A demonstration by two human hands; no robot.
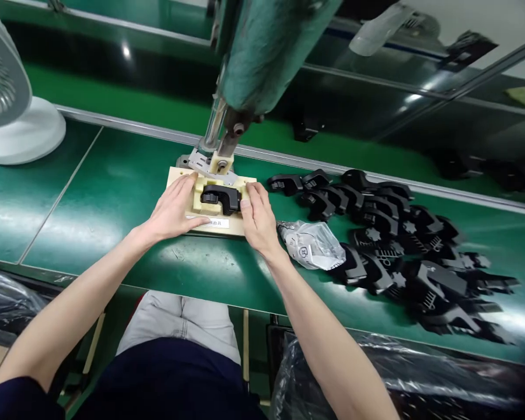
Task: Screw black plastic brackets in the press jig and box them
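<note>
A black curved plastic part (221,197) lies in the cream-coloured fixture (186,224), which has a white label (216,223) on its front. My left hand (172,207) rests on the fixture's left side, fingers stretched forward and thumb apart along the label. On the right side, my right hand (259,219) lies with its fingers extended over the fixture's edge and its thumb close to the right end of the black part. Whether that thumb touches the part is hard to tell. Just behind the part stands the press head (221,163) with a metal bracket.
Many similar black parts (380,216) lie heaped on the green bench (192,262) to the right. A clear plastic bag (312,244) sits beside my right forearm. The green press column (266,52) rises over the fixture. A white fan (21,128) stands at far left.
</note>
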